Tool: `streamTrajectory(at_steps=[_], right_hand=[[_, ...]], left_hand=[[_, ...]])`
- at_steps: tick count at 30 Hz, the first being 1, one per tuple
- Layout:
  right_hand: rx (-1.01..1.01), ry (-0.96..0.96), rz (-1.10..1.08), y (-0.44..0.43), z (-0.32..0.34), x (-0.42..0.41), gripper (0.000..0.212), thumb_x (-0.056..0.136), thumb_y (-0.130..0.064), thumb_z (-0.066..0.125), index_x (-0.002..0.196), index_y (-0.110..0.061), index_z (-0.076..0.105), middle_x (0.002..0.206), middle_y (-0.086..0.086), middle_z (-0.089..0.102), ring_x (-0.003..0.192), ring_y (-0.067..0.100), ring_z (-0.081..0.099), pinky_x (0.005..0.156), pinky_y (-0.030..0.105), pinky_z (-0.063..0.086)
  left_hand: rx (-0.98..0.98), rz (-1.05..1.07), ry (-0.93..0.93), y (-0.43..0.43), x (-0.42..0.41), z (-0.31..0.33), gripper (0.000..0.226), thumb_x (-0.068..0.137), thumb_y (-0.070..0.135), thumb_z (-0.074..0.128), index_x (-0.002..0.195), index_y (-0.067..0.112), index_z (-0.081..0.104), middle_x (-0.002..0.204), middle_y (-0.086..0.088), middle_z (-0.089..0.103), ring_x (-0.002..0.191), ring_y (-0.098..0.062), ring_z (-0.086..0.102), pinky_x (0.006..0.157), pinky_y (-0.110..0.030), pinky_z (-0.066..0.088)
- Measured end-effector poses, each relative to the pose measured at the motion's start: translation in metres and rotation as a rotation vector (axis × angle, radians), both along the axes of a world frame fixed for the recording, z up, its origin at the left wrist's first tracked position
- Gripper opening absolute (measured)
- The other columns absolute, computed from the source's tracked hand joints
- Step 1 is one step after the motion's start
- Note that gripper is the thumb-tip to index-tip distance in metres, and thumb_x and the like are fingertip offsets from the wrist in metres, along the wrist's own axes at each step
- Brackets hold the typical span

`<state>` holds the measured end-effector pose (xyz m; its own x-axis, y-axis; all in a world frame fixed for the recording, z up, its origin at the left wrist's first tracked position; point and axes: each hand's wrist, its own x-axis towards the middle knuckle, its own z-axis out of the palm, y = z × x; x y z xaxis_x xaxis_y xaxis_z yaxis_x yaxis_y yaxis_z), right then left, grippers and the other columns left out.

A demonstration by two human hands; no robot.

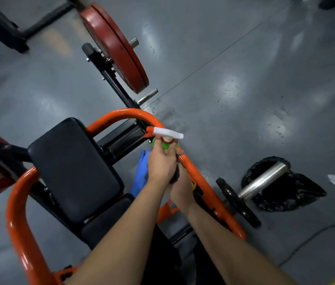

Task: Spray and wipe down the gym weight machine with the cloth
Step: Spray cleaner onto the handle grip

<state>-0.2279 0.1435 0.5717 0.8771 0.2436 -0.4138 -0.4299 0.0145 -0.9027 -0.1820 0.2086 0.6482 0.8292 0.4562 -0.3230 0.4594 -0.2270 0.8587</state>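
One large weight machine (74, 171) fills the view: black pad to the left of the fingers, and an orange tube (224, 210) running directly beneath them. A red plate (115, 46) hangs well beyond the fingers, and a black bag (285, 192) lies on the floor off to their right. Just left of them hangs a blue sheet (138, 177); what it is I cannot tell.

The left hand (161, 166) has its fingers curled round the neck of the spray bottle (166, 135), with the nozzle pointing at the tube's bend. The bottle looks light and rigid, probably slick when wet, so the neck under the trigger is the sensible hold.

The right hand (182, 191) is partly hidden beneath the left. Its fingers appear clamped round a dark cloth (176, 174), pressing it against the tube. The cloth looks soft and limp, so it should be bunched in the palm and wrapped round the tube, so each pass wipes the whole curve.
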Motion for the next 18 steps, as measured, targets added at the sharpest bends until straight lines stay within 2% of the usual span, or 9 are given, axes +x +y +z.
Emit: streamTrajectory(at_steps=[2, 4, 5, 7, 8, 10, 12, 15, 18], right_hand=[[-0.071, 0.035, -0.118, 0.006, 0.011, -0.011, 0.038, 0.073, -0.044, 0.065, 0.111, -0.037, 0.061, 0.118, 0.0, 0.069, 0.113, 0.025, 0.065, 0.097, 0.05, 0.053], [-0.054, -0.062, -0.08, 0.002, 0.016, -0.003, 0.037, 0.072, -0.043, 0.067, 0.107, -0.033, 0.062, 0.112, -0.001, 0.07, 0.109, 0.022, 0.066, 0.094, 0.047, 0.054], [-0.014, -0.087, 0.043, -0.006, 0.015, 0.01, 0.038, 0.072, -0.042, 0.07, 0.106, -0.027, 0.064, 0.108, -0.003, 0.07, 0.105, 0.018, 0.066, 0.092, 0.043, 0.054], [0.114, 0.042, 0.436, -0.021, 0.013, 0.04, 0.042, 0.074, -0.026, 0.085, 0.112, -0.016, 0.07, 0.111, -0.006, 0.067, 0.102, 0.013, 0.062, 0.091, 0.033, 0.048], [0.025, 0.04, 0.679, -0.027, 0.015, 0.057, 0.042, 0.076, -0.018, 0.088, 0.114, -0.014, 0.071, 0.111, -0.006, 0.065, 0.102, 0.014, 0.06, 0.09, 0.031, 0.046], [-0.301, -0.188, 1.009, -0.035, 0.013, 0.087, 0.032, 0.077, -0.017, 0.089, 0.103, -0.022, 0.071, 0.106, -0.003, 0.07, 0.101, 0.018, 0.065, 0.088, 0.034, 0.05], [-0.345, -0.113, 1.203, -0.037, 0.015, 0.104, 0.03, 0.079, -0.023, 0.088, 0.102, -0.027, 0.069, 0.109, -0.002, 0.072, 0.108, 0.019, 0.067, 0.095, 0.033, 0.055], [-0.316, -0.143, 1.122, -0.034, 0.0, 0.091, 0.03, 0.078, -0.031, 0.086, 0.101, -0.031, 0.067, 0.108, -0.001, 0.073, 0.107, 0.021, 0.068, 0.096, 0.04, 0.055], [-0.185, -0.243, 0.501, -0.02, -0.009, 0.038, 0.02, 0.075, -0.034, 0.07, 0.094, -0.034, 0.061, 0.1, 0.0, 0.071, 0.098, 0.024, 0.067, 0.085, 0.042, 0.055]], left_hand=[[-0.035, -0.01, 0.01, 0.003, 0.001, 0.002, 0.027, 0.101, 0.038, 0.057, 0.128, 0.034, 0.05, 0.085, 0.006, 0.079, 0.089, -0.013, 0.076, 0.095, -0.038, 0.054], [-0.097, -0.013, 0.001, 0.002, 0.001, 0.005, 0.027, 0.104, 0.029, 0.057, 0.13, 0.03, 0.051, 0.089, 0.0, 0.079, 0.087, -0.01, 0.076, 0.084, -0.023, 0.053], [-0.115, -0.01, -0.001, 0.001, 0.0, 0.008, 0.027, 0.104, 0.026, 0.057, 0.131, 0.028, 0.051, 0.091, -0.002, 0.079, 0.086, -0.009, 0.076, 0.076, -0.014, 0.051], [-0.123, 0.014, 0.0, 0.0, -0.001, 0.011, 0.026, 0.104, 0.025, 0.057, 0.13, 0.026, 0.052, 0.089, -0.003, 0.079, 0.085, -0.007, 0.076, 0.067, -0.007, 0.046], [-0.126, 0.025, -0.005, -0.001, -0.001, 0.012, 0.025, 0.104, 0.024, 0.057, 0.129, 0.026, 0.052, 0.087, -0.003, 0.079, 0.084, -0.007, 0.076, 0.068, -0.007, 0.046], [-0.141, 0.053, -0.006, 0.0, -0.001, 0.01, 0.023, 0.104, 0.023, 0.057, 0.127, 0.025, 0.053, 0.083, -0.003, 0.079, 0.082, -0.01, 0.076, 0.075, -0.016, 0.05], [-0.143, 0.066, 0.01, 0.0, 0.001, 0.01, 0.023, 0.104, 0.023, 0.058, 0.126, 0.025, 0.053, 0.08, -0.003, 0.078, 0.08, -0.012, 0.077, 0.08, -0.024, 0.053], [-0.126, 0.044, 0.025, 0.0, 0.001, 0.009, 0.023, 0.103, 0.025, 0.058, 0.125, 0.026, 0.053, 0.078, -0.003, 0.078, 0.08, -0.014, 0.077, 0.089, -0.032, 0.055], [-0.106, 0.04, 0.015, 0.001, 0.0, 0.004, 0.021, 0.101, 0.03, 0.06, 0.122, 0.027, 0.056, 0.078, -0.006, 0.077, 0.077, -0.018, 0.076, 0.091, -0.043, 0.057]])
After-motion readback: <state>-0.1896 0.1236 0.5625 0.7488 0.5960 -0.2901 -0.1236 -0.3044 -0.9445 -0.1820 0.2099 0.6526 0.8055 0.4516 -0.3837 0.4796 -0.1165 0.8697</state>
